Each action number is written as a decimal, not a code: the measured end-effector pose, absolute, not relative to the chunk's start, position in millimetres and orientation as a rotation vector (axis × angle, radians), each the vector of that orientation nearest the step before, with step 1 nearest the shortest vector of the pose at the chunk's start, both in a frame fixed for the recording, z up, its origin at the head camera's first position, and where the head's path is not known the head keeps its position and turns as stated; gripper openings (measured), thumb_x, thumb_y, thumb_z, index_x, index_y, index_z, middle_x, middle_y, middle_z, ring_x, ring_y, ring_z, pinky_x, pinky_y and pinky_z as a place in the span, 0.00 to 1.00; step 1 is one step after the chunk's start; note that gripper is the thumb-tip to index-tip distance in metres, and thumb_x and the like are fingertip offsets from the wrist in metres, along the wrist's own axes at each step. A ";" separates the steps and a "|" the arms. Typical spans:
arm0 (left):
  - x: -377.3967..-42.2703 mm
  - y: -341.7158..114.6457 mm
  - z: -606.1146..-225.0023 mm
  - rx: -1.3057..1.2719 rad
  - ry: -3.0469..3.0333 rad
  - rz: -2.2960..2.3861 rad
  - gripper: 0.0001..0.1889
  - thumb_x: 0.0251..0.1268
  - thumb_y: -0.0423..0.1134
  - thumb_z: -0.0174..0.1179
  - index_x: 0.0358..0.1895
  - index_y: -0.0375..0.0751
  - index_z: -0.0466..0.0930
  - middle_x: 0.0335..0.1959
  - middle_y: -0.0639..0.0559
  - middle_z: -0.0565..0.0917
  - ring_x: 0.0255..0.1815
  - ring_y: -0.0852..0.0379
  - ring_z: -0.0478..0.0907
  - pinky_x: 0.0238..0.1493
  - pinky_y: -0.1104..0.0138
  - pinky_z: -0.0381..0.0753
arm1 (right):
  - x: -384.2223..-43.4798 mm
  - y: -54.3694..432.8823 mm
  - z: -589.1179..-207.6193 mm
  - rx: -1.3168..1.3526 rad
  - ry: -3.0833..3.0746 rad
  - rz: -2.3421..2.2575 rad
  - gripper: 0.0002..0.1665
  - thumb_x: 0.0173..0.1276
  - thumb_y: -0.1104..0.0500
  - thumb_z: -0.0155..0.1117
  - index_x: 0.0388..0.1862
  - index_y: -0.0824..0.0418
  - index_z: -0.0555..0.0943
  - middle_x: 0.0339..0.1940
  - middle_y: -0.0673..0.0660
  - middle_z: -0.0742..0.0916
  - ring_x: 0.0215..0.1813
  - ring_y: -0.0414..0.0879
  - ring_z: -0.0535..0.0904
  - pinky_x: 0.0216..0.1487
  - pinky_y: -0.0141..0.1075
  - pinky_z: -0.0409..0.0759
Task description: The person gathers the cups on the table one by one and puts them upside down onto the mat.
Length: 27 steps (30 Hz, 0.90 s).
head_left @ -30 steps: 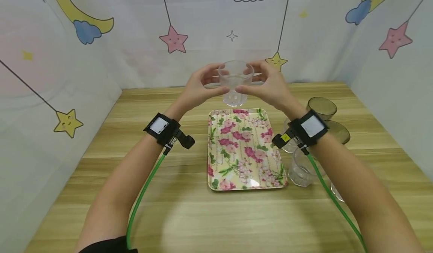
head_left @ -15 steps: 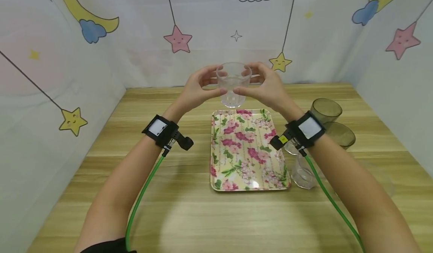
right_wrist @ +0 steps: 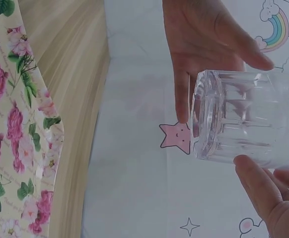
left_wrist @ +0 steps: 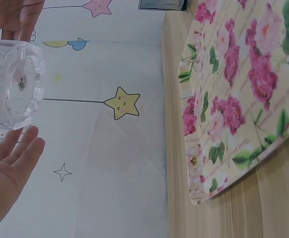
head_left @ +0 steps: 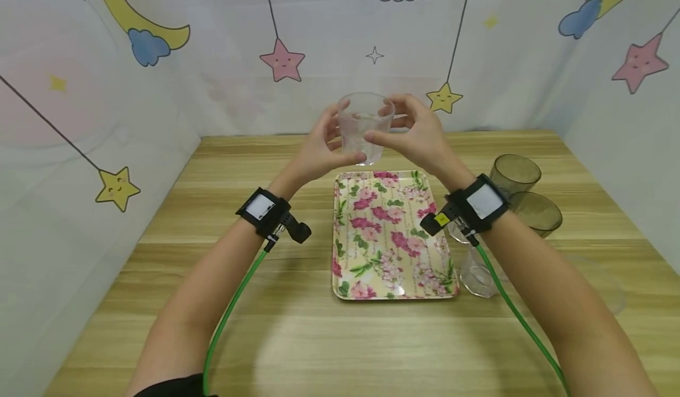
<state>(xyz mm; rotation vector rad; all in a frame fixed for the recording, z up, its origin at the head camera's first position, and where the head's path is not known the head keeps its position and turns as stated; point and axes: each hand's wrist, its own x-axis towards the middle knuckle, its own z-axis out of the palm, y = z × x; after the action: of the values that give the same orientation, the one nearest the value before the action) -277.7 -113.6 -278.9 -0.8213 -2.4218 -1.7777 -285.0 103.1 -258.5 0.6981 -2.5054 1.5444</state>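
A clear faceted glass (head_left: 366,122) is held upright above the far end of a floral tray (head_left: 390,238). My right hand (head_left: 422,134) grips its right side, thumb in front and fingers behind. Around the left side of the glass lies my left hand (head_left: 324,143), its thumb stretched low across the front by the base. In the left wrist view, the glass (left_wrist: 15,84) shows its thick base beside my left hand's extended fingers (left_wrist: 23,153). The right wrist view has my right hand's fingertips against the glass (right_wrist: 249,119), with my left hand (right_wrist: 204,39) spread beyond it.
Two brown-tinted glasses (head_left: 515,173) stand at the right of the wooden table (head_left: 255,326). Clear glasses (head_left: 480,279) sit beside the tray, partly hidden by my right forearm. A printed curtain (head_left: 329,37) encloses the back and sides.
My left hand has shifted slightly right and its thumb has slid from the side of the glass down toward the base. My right hand stays on the glass.
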 end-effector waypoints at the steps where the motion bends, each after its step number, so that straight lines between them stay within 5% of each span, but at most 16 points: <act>1: -275.4 -112.6 -278.4 -0.817 -2.435 -1.789 0.50 0.55 0.31 0.67 0.77 0.49 0.43 0.74 0.41 0.62 0.73 0.45 0.64 0.76 0.53 0.63 | -284.7 102.7 -258.5 0.697 -2.501 1.548 0.43 0.55 0.49 0.74 0.68 0.56 0.66 0.60 0.55 0.79 0.60 0.48 0.78 0.56 0.43 0.83; 7: -275.1 -112.4 -284.8 -0.845 -2.450 -1.878 0.54 0.53 0.29 0.66 0.77 0.53 0.37 0.71 0.38 0.67 0.71 0.43 0.67 0.74 0.52 0.66 | -283.0 100.9 -259.5 0.705 -2.489 1.566 0.43 0.56 0.49 0.73 0.68 0.56 0.66 0.60 0.55 0.79 0.59 0.49 0.78 0.56 0.43 0.83; 27: -294.3 -120.0 -306.8 -0.821 -2.340 -1.850 0.48 0.54 0.31 0.67 0.75 0.53 0.47 0.64 0.40 0.76 0.65 0.47 0.74 0.73 0.57 0.69 | -283.4 104.0 -263.9 0.696 -2.491 1.602 0.44 0.56 0.48 0.73 0.69 0.56 0.65 0.62 0.54 0.80 0.61 0.46 0.78 0.58 0.40 0.82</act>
<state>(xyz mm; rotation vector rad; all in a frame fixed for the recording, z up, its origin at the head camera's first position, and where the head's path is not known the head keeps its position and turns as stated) -294.3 -120.0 -306.8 -0.8211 -2.3399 -1.8497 -283.4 104.0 -263.9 0.6963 -2.4908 1.6021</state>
